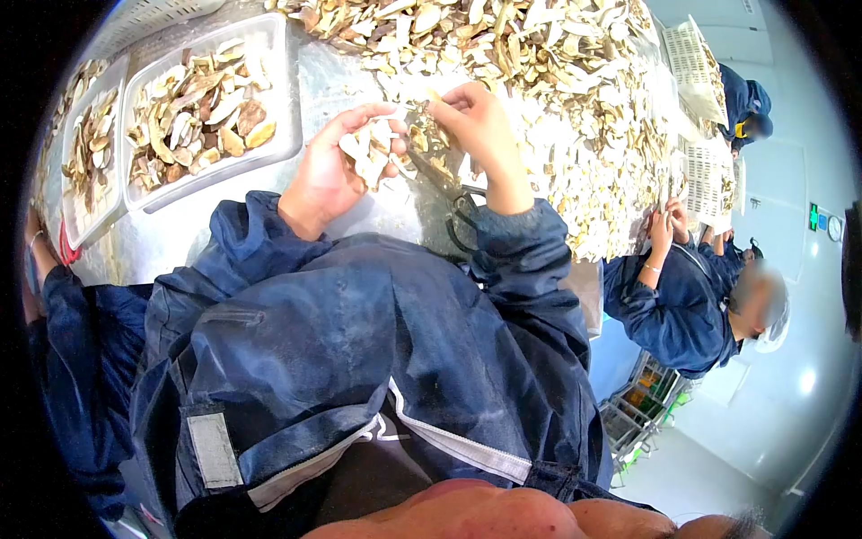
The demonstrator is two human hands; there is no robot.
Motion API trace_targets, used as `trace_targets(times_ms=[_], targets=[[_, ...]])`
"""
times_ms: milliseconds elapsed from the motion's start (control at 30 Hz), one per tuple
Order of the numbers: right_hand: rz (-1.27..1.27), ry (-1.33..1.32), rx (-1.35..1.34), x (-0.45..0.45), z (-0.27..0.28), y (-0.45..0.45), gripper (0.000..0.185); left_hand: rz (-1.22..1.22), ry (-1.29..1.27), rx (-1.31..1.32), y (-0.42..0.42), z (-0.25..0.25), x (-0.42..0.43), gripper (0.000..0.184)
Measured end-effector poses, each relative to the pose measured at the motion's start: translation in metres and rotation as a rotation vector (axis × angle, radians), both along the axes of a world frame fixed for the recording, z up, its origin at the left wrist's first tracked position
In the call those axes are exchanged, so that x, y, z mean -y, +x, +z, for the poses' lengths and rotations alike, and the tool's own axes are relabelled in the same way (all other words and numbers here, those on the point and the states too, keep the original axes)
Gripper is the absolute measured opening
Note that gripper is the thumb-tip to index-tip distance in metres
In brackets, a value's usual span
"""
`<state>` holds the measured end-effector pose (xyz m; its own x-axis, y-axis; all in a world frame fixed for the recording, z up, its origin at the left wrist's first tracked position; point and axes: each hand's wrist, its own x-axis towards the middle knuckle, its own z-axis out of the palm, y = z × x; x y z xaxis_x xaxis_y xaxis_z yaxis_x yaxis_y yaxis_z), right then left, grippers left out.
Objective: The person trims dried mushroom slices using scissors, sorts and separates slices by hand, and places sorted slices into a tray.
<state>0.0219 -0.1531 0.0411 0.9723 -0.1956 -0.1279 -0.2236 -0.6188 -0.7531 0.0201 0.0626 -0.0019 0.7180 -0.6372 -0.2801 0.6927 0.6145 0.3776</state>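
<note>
My left hand (330, 171) is palm up with its fingers curled round several pale mushroom slices (366, 154). To its right, my right hand (480, 126) pinches a small yellowish mushroom slice between thumb and forefinger, just over the pile's near edge; most of that slice is hidden. On the metal table (332, 85), below my right hand, lies a pair of scissors (461, 220) with black handles, partly covered by my wrist and sleeve. A large heap of cream and brown mushroom slices (566, 99) spreads beyond and to the right of my hands.
Left of my hands stands a clear plastic tub (294, 99) of browner slices, with a second tub (94, 220) beside it. White perforated baskets (696, 67) line the far right. A co-worker (673, 305) works at the right; another person's sleeve (72, 332) shows at the left.
</note>
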Motion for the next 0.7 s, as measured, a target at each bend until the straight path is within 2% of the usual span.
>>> trace_targets(times_ms=[67,200,333,467,600,633,700], targets=[[0.012,0.245,-0.006,-0.008,0.023,-0.010,0.027,0.006,0.004,-0.013,-0.002,0.007,0.001,0.042],[0.203,0.513,-0.066,-0.030,0.054,-0.012,0.025,-0.005,-0.028,-0.054,-0.003,0.016,0.004,0.042],[0.142,-0.197,0.253,-0.021,-0.002,0.021,0.028,-0.037,-0.072,-0.009,0.000,-0.003,-0.001,0.041],[0.224,-0.349,0.301,-0.019,-0.022,0.023,0.026,0.021,-0.044,-0.036,0.000,-0.008,-0.012,0.039],[0.061,0.198,-0.007,-0.007,-0.009,0.019,0.022,0.086,-0.001,-0.027,-0.002,0.001,-0.020,0.042],[0.042,0.338,0.002,-0.011,0.004,0.016,0.020,0.090,-0.003,-0.028,-0.002,0.006,-0.018,0.043],[0.150,0.455,0.042,-0.023,0.019,0.014,0.019,0.084,-0.016,-0.037,-0.002,0.008,-0.015,0.045]])
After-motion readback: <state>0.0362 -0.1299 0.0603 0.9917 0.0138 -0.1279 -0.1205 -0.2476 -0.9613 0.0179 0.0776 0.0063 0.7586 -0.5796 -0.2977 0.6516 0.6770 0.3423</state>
